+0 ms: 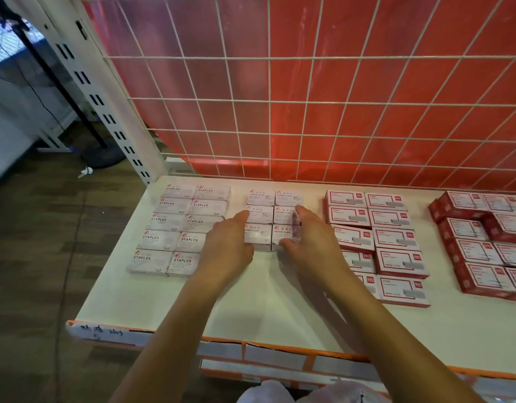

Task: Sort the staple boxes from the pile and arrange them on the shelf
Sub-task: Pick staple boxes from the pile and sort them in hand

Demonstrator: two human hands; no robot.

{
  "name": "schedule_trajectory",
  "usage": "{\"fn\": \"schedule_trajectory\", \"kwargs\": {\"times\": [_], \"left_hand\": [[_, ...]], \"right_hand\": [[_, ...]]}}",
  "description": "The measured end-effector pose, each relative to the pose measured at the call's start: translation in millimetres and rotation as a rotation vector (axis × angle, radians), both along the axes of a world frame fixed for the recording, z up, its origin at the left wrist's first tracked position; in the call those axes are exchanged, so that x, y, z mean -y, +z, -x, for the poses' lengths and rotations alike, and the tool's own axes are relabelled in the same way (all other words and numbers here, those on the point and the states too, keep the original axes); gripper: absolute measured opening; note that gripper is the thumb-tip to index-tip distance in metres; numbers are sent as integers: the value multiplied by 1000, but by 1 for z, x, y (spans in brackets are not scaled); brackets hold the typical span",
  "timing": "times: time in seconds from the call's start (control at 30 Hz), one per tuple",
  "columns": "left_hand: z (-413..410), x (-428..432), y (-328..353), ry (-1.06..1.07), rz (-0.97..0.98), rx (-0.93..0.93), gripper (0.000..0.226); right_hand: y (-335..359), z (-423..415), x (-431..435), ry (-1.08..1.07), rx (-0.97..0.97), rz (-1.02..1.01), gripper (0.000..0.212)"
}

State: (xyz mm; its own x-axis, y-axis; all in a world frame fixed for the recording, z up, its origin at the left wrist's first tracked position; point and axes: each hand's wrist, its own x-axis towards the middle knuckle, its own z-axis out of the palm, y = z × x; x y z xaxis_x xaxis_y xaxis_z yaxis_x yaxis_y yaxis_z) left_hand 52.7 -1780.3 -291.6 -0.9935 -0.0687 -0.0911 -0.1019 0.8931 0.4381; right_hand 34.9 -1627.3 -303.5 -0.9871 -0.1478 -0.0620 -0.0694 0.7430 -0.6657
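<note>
Head view: I am squaring the clips (261, 212), a block two wide and three deep in the middle of the shelf (251, 301). My left hand (226, 242) lies against the block's left side, fingers (240, 218) straight and pressing, gripping nothing. My right hand (309, 237) lies against the right side, fingers (306, 213) stretched along the boxes and thumb at the near right corner. As far as I can tell, it too presses rather than holds. The staples (175, 222), the task's boxes, sit left of the clips, two wide and five deep, with a bare strip between. The red boxes (393, 237) stand to the right, near my right wrist.

To do this well, I judge I should push evenly from both sides, hands low, so the rows close without boxes riding up. The thumb can nudge the near row flush. My left wrist overlaps the near right staples and could knock them, so I should mind it.
</note>
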Motion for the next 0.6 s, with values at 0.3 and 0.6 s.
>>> {"fn": "schedule_trajectory", "kwargs": {"times": [0.3,0.6], "left_hand": [[17,2,7,-10,-300,212,70],[45,-5,-31,322,-772,153,58]], "right_hand": [[-5,14,9,-110,22,210,56],[-15,30,17,-185,48,277,22]]}}
